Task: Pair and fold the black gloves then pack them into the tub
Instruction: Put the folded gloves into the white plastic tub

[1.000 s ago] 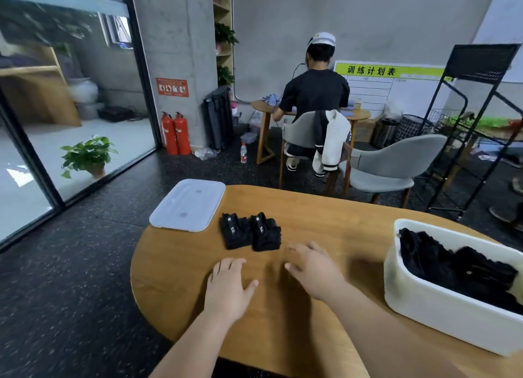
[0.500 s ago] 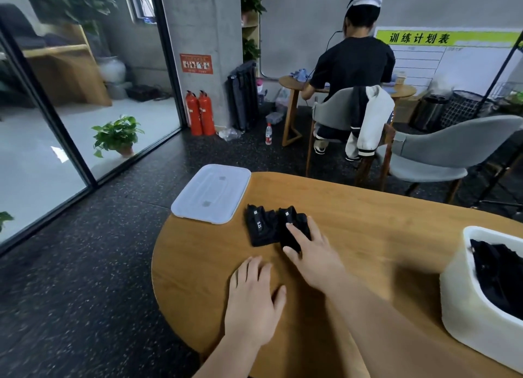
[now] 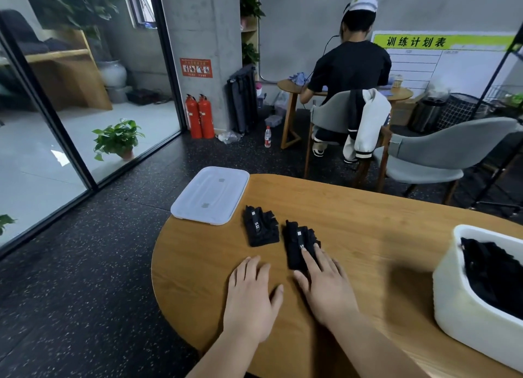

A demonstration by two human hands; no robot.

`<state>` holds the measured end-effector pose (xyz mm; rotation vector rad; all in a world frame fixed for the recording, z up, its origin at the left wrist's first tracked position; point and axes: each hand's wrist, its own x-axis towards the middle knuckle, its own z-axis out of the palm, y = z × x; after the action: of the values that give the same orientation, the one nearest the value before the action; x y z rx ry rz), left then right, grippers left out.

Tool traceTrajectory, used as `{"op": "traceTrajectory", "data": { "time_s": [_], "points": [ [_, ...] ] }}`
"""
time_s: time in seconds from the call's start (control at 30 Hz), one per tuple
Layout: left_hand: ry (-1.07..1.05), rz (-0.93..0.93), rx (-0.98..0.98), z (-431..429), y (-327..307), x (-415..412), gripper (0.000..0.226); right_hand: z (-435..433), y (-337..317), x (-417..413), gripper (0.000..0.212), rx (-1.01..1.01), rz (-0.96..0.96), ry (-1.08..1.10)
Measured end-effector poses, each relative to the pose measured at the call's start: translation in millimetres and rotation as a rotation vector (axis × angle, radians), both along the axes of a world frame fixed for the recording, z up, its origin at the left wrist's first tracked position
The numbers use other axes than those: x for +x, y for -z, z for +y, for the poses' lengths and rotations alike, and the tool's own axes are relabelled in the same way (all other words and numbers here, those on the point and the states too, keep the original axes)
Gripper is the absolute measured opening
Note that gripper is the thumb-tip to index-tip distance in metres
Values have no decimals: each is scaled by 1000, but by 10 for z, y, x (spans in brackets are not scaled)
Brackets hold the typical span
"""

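While both hands lie low in the centre of the frame, the wooden counter [image 3: 368, 236] curves round to its edge at the lower left, where the dark floor [image 3: 85, 278] begins. The left hand [image 3: 249, 295] rests flat on bare wood near that edge, its fingers [image 3: 249, 267] released and straight, holding nothing. Just right of it, the right hand [image 3: 325, 287] lays straight fingers [image 3: 310, 260] on the near end of a folded black glove bundle [image 3: 295, 236], pressing rather than grasping. A second folded bundle [image 3: 260, 230] lies just beside it, up and to the left, a narrow gap between them. Open wood stretches from the bundles to the right. A white lid [image 3: 210, 195] lies flat at the counter's upper-left rim. At the right edge of the frame a white tub [image 3: 464, 315] stands uncovered and partly cut off, holding a heap of black gloves [image 3: 492, 273].
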<state>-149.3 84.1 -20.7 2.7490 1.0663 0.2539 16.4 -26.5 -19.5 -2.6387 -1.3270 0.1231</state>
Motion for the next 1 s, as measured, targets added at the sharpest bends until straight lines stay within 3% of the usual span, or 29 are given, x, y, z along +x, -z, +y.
{"op": "traceTrajectory", "data": {
  "time_s": [0.17, 0.3, 0.67, 0.83, 1.0],
  "points": [
    [13, 45, 58, -86, -66, 29, 58, -346, 7, -100, 87, -2, -21, -12],
    [80, 63, 72, -216, -130, 143, 46, -599, 17, -193, 75, 8, -16, -4],
    [-80, -77, -395, -719, -354, 598, 40, -1251, 67, -444, 44, 239, -162, 14],
    [-107, -227, -630, -899, -443, 660, 30, -1438, -19, -456, 45, 391, 57, 55],
    [-97, -428, -832, -1028, -642, 672, 33, -1553, -264, -354, 14, 564, 282, 182]
  ]
}}
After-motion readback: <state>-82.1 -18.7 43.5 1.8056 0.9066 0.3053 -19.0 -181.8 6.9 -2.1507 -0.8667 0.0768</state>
